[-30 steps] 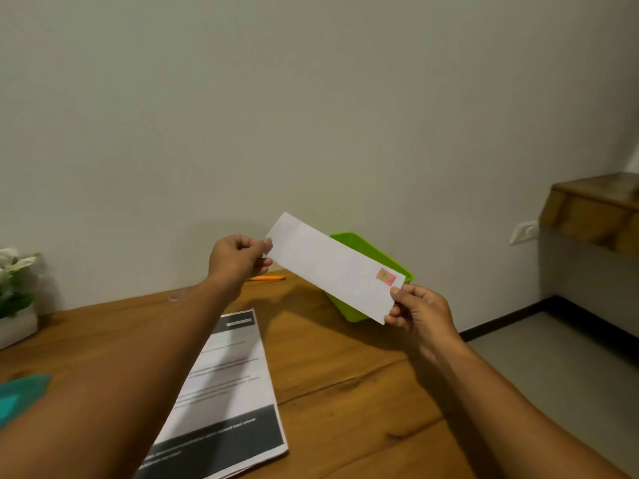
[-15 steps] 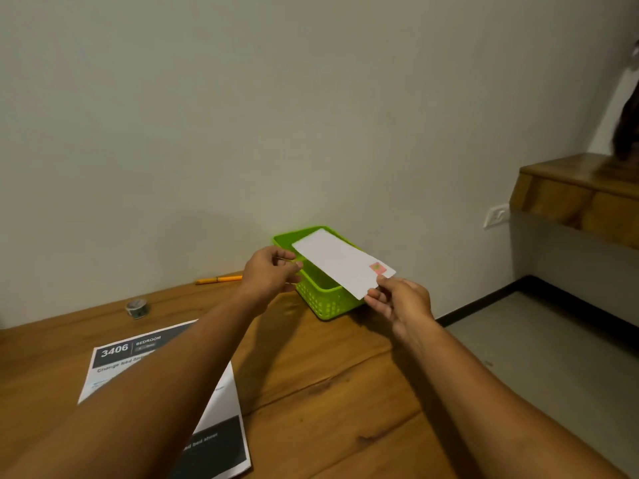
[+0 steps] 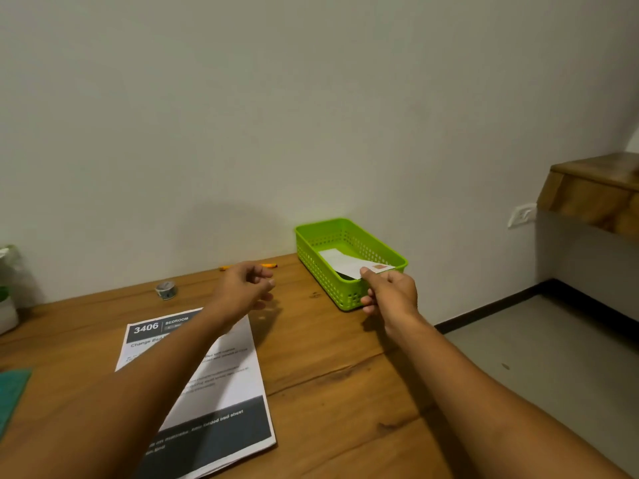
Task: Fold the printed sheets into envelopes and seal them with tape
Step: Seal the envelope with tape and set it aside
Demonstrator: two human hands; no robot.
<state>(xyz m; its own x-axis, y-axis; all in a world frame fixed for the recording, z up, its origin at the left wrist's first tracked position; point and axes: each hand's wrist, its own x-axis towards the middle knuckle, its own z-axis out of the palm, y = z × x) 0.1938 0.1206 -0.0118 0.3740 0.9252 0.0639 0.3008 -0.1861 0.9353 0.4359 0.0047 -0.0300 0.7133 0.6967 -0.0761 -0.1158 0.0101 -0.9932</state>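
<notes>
A folded white envelope [image 3: 340, 262] with a small red tape patch lies slanted inside the green basket [image 3: 387, 252], its near end sticking over the front rim. My right hand [image 3: 390, 293] pinches that near end by the tape patch. Hovering above the table left of the basket, my left hand [image 3: 247, 288] has loosely curled fingers and holds nothing. A stack of printed sheets [image 3: 221, 378] headed "3406 BEDROOM" lies on the wooden table [image 3: 332, 375] under my left forearm. A small roll of tape [image 3: 166, 290] stands near the wall.
An orange pencil [image 3: 269, 266] lies by the wall behind my left hand. A white plant pot [image 3: 7, 305] sits at the far left, a teal object [image 3: 12, 388] at the left edge. The table's right edge drops to a grey floor; a wooden shelf [image 3: 594, 188] hangs at right.
Both hands held the envelope in the air before. Now my left hand has let go and drawn back left, while my right hand has lowered the envelope into the green basket.
</notes>
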